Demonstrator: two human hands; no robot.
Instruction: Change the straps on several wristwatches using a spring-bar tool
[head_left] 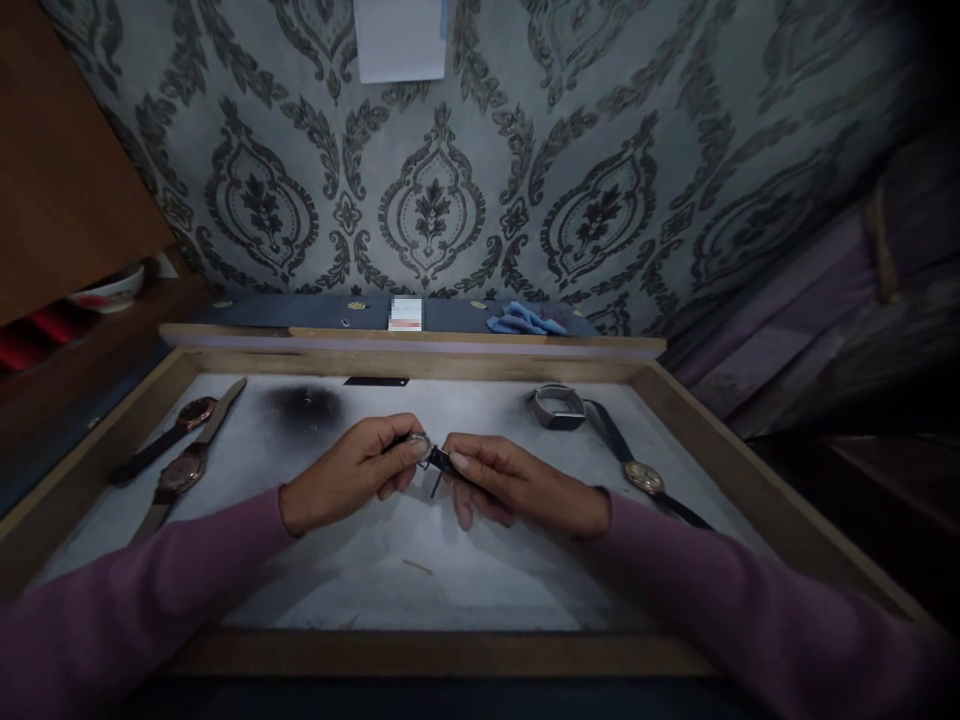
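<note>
Between my two hands, over the middle of the white-bottomed wooden tray [480, 645], is a wristwatch [422, 441] with a silver-coloured case. My left hand [360, 468] pinches the case between thumb and fingers. A dark watch strap [442, 461] runs from the case into my right hand [514, 482], whose thumb and forefinger grip it. Just below the case a thin dark piece [436, 486] sticks downward; I cannot make out what it is. Much of the watch is covered by my fingers. A small thin yellowish stick [417, 566] lies on the tray floor below my hands.
Two brown-strapped watches [180, 472] lie at the tray's left. On the right are a grey-banded watch [557, 407] and a dark-strapped watch [643, 477]. A flat black strip [376, 381] lies by the back wall. Behind the rim are a blue cloth [526, 319] and a small card [406, 313].
</note>
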